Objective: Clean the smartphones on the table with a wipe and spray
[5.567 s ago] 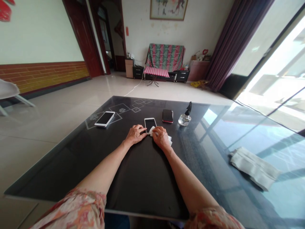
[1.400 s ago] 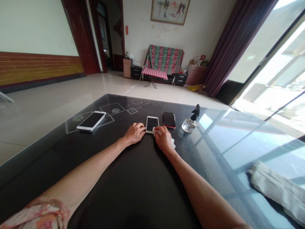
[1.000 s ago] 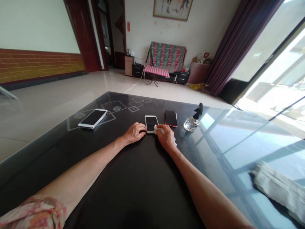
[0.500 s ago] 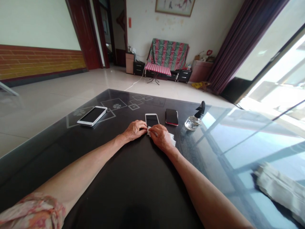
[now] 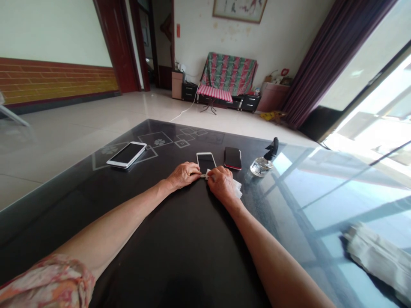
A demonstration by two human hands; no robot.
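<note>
A white phone [image 5: 206, 160] with a dark screen lies flat in front of me, its near end partly covered by my hands. My left hand [image 5: 184, 175] is closed on the phone's near left corner, fingers and thumb together. Bunched in my right hand [image 5: 222, 182] is a white tissue [image 5: 237, 188], pressed to the near right edge of the phone. Part of the tissue sticks out to the right beyond the palm. Just right of the white phone lies a black phone [image 5: 233, 158] with a red edge, touched by neither hand.
A spray bottle [image 5: 261, 166] with a black trigger head stands to the right on the glossy black table [image 5: 180, 239]. A white tablet [image 5: 127, 154] rests at the left. Pale folded cloth [image 5: 379, 261] lies at the lower right. Beyond the table stands a pink-striped stool [image 5: 214, 92].
My right hand with the tissue has slid slightly right along the phone's near edge, uncovering a bit of it between the hands. My view has shifted a little.
</note>
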